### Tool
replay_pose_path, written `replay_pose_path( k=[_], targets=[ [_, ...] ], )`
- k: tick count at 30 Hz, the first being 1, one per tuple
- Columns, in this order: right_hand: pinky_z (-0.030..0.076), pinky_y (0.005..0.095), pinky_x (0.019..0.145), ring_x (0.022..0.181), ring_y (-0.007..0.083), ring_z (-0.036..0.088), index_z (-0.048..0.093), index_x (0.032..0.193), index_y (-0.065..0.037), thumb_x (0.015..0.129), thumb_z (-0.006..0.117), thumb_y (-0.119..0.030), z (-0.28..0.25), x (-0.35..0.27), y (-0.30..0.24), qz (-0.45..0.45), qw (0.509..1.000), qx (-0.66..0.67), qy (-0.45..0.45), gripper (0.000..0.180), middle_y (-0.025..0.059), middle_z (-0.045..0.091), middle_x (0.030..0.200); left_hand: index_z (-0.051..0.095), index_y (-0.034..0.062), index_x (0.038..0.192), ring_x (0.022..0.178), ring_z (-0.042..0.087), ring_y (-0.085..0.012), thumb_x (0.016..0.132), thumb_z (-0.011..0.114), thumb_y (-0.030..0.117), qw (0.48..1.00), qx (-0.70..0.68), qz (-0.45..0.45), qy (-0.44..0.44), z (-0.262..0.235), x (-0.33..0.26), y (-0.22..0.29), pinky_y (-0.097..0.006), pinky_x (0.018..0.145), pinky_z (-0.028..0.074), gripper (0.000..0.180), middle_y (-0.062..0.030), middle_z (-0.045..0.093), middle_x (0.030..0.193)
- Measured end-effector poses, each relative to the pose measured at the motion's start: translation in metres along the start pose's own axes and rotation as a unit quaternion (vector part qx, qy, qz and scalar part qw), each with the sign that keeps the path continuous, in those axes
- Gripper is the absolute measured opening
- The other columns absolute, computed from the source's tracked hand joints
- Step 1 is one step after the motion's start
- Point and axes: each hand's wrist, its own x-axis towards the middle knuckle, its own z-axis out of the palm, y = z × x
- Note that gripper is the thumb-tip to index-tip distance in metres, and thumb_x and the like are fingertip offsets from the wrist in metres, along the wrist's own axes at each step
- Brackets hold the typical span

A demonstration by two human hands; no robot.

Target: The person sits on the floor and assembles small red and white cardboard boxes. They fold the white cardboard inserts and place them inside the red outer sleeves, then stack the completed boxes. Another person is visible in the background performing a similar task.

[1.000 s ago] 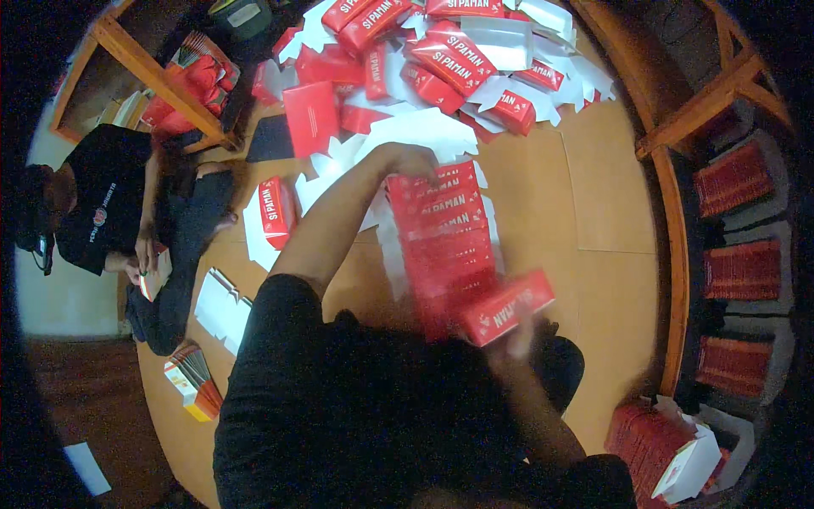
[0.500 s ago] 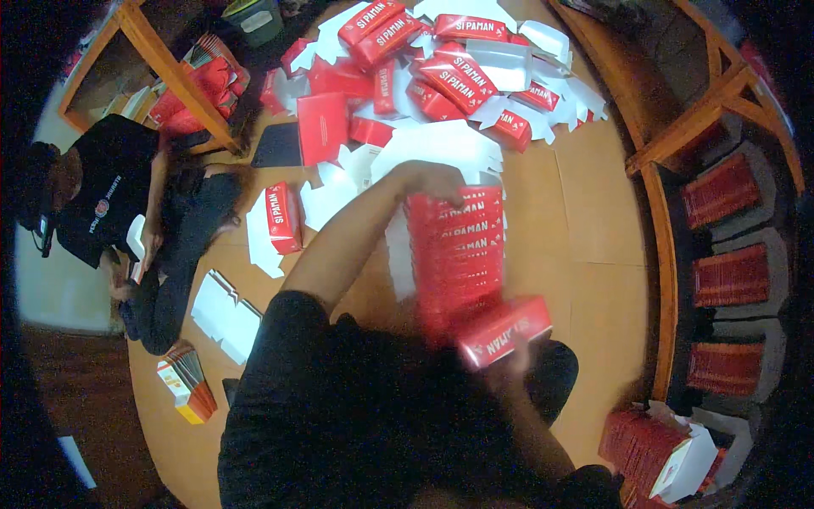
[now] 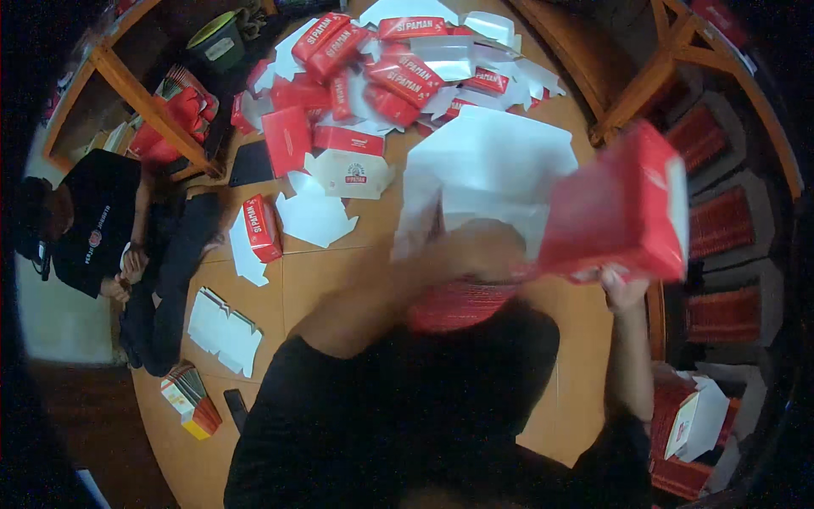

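Note:
On my right side, my right hand (image 3: 626, 288) grips a folded red cardboard box (image 3: 606, 208) by its lower edge and holds it raised, its end toward me. My left hand (image 3: 492, 248) is smeared by motion over the stack of red cartons (image 3: 462, 305) in front of my lap, close to the raised box; its fingers cannot be made out. Just beyond that hand a large white unfolded carton (image 3: 500, 157) stands open with its inside showing. My arm and the raised box hide part of the stack.
A heap of red boxes (image 3: 407, 76) lies at the back. Left of me are loose white carton blanks (image 3: 225, 331), a red box (image 3: 260, 227), a phone (image 3: 236, 410) and a seated person (image 3: 110, 212). Packed red stacks (image 3: 725, 314) line the right, behind a wooden beam.
The red box in my right hand has gone up and to the right from beside the stack. My left hand has come nearer to me, and the white carton beyond it now stands larger in view.

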Motion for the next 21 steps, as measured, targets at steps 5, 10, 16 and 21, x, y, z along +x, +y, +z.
replay_pose_path(
  k=[5,10,16,21],
  targets=[
    [0.029,0.0450,0.115,0.140,0.0292,0.034,0.015,0.152,0.002,0.064,0.084,-0.036,0.030,0.034,-0.044,-0.197,0.980,-0.027,-0.008,0.118,0.0191,0.030,0.151,0.071,-0.0017,0.086,0.085,0.070,-0.0413,0.082,0.062,0.020,0.999,0.031,0.000,0.043,0.021,-0.014,0.045,-0.053,0.079,0.054,0.024,-0.0234,0.071,0.089],
    [0.022,0.0462,0.118,0.141,0.0354,0.032,0.023,0.151,0.000,0.058,0.086,-0.035,0.041,0.018,-0.045,-0.252,0.966,-0.038,-0.052,0.118,0.0222,0.032,0.148,0.071,0.0102,0.086,0.074,0.071,-0.0318,0.090,0.056,0.025,0.987,0.063,-0.062,0.132,0.075,-0.029,0.063,-0.051,0.068,0.054,0.021,-0.0114,0.072,0.080],
    [0.030,0.0478,0.114,0.134,0.0404,0.036,0.031,0.150,-0.006,0.050,0.087,-0.024,0.037,-0.014,-0.061,-0.290,0.938,-0.140,-0.126,0.115,0.0234,0.036,0.141,0.067,0.0106,0.109,0.089,0.070,-0.0361,0.094,0.051,0.026,0.929,-0.036,-0.111,0.352,0.122,-0.037,0.110,-0.051,0.077,0.054,0.027,-0.0199,0.070,0.098],
    [0.031,0.0527,0.111,0.135,0.0413,0.036,0.029,0.151,-0.009,0.051,0.090,-0.030,0.029,-0.048,-0.059,-0.289,0.933,-0.168,-0.136,0.119,0.0242,0.036,0.143,0.063,0.0080,0.117,0.095,0.066,-0.0440,0.093,0.051,0.027,0.884,-0.275,-0.148,0.348,0.143,-0.035,0.143,-0.053,0.083,0.053,0.033,-0.0275,0.067,0.102]
  ],
)
